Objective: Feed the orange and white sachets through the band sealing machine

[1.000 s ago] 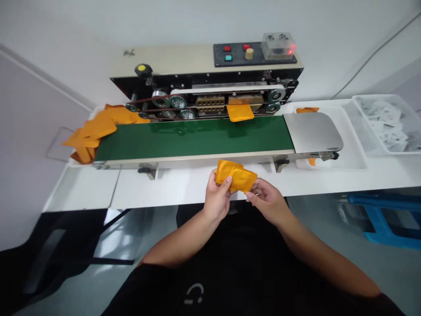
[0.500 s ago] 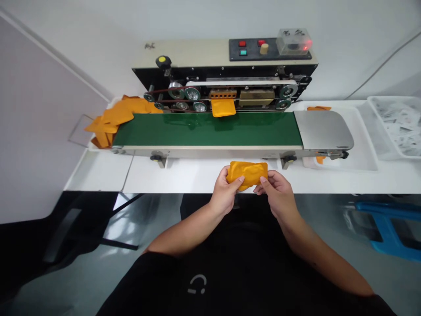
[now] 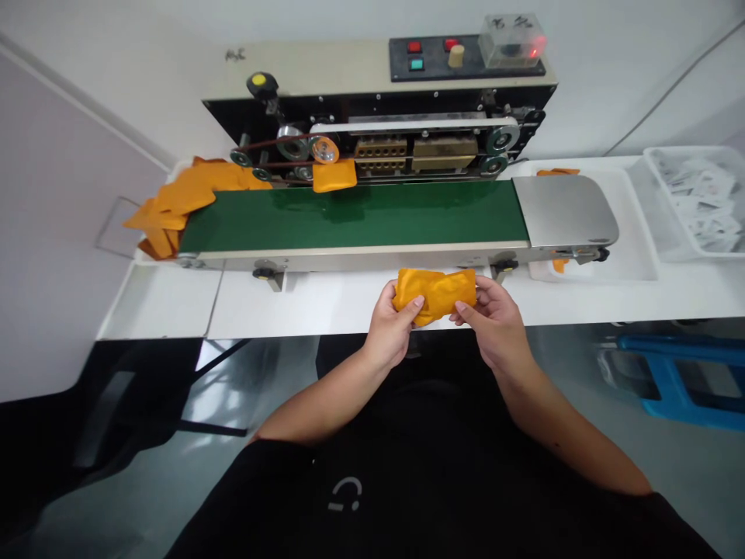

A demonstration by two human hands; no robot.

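Small orange pouches (image 3: 435, 292), overlapping so that I cannot tell how many, are held just over the table's front edge. My left hand (image 3: 391, 320) grips their left side, thumb on top. My right hand (image 3: 493, 310) pinches the right end between thumb and fingers. Beyond them stands a band sealing machine (image 3: 372, 116) with a green conveyor belt (image 3: 372, 221). One orange pouch (image 3: 334, 176) hangs from the machine's rollers at the left of its heater blocks, over the belt's back edge.
Orange pouches (image 3: 180, 194) are heaped in a bin at the belt's left end. A white tray (image 3: 639, 233) lies under the metal end plate (image 3: 564, 210). Farther right, a bin (image 3: 669, 225) holds white packets. A blue stool (image 3: 675, 380) stands at the right on the floor.
The pouch in the sealing machine has travelled left, from the heater block to the rollers. In my hands, the pouches have spread a little apart. The camera view has shifted slightly.
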